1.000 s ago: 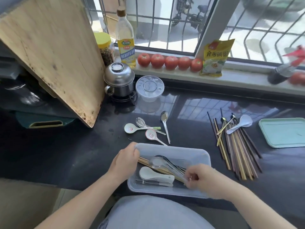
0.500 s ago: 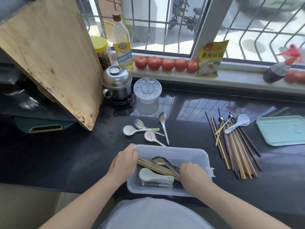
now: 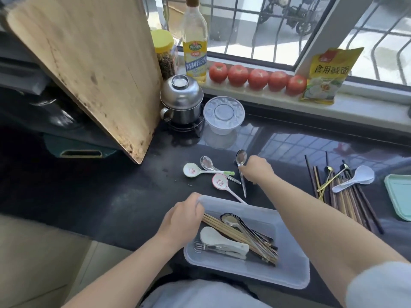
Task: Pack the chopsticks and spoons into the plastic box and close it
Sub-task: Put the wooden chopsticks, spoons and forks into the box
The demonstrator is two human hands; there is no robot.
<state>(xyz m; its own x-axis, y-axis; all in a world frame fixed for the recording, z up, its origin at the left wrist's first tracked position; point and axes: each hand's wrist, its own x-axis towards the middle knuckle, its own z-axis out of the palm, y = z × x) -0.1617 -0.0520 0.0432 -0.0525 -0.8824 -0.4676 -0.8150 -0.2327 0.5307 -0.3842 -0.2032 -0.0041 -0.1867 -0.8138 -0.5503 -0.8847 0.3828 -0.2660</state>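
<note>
The left hand [image 3: 182, 221] is gripping the near-left corner of the box [image 3: 287, 272], which is sitting at the tabletop's [image 3: 111, 196] near edge holding chopsticks [image 3: 224, 228] and spoons [image 3: 231, 221]. The right hand [image 3: 256, 170] is closing its grip on a steel spoon [image 3: 241, 158] lying beyond the box beside three others, while more chopsticks [image 3: 347, 203] are lying well to the right.

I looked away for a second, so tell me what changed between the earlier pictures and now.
The right hand left the plastic box and reached forward to the metal spoon on the counter; its fingers are at the handle, but a firm grip can't be confirmed. The left hand stayed on the box's far left corner. The other loose spoons, the chopsticks on the right and the box's contents did not move.
</note>
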